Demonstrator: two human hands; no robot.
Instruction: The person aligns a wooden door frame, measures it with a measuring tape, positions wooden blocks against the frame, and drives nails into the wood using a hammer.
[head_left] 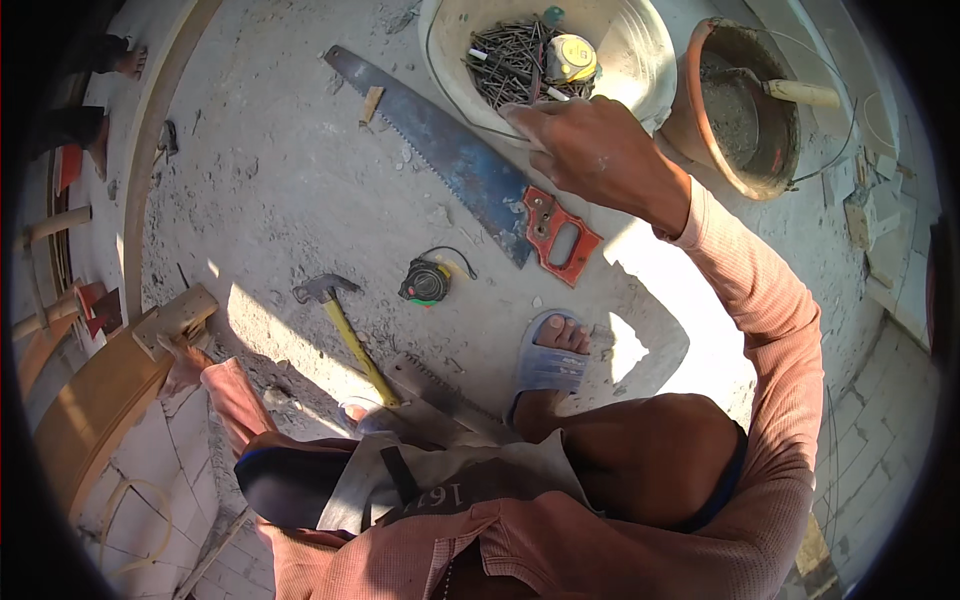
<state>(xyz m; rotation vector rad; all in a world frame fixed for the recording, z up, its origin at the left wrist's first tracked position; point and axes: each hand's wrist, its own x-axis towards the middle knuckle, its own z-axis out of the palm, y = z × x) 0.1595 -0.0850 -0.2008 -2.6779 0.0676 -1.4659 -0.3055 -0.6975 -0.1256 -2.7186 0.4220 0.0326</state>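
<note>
Jumbled nails are contained in the white bucket, forward-left of the nearer right grip, seen curled, contents undetermined. Wood is touched by the left grip; its closure cannot be told.

Salmon-pink waffle-textured long-sleeved shirt, dark shorts with blue edging, grey-blue open-toed sandals

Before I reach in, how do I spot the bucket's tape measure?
Find the whitish bucket by the right hand. Inside it, beside the nails, sits the tape measure. Being yellow and white, it stands apart from the black tape measure on the floor.
</note>
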